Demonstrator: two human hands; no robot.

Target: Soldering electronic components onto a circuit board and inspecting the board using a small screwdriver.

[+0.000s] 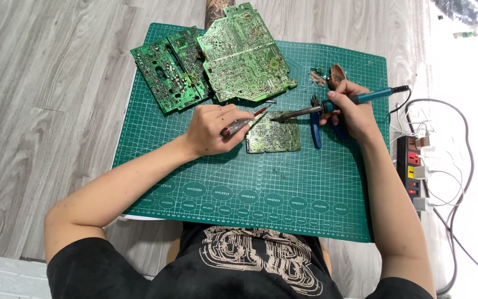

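The right hand (352, 111) grips a blue-handled soldering iron (333, 104), its tip just over the top edge of a small green circuit board (274, 134) lying on the green cutting mat (261, 182). The left hand (211, 130) is closed around a red-handled tool (243, 122) whose tip points at the same edge of the board. Two larger boards (217, 61) lie overlapping at the mat's far side, blue pliers (316, 130) beside the right hand, and a power strip (413, 166) off the mat's right edge.
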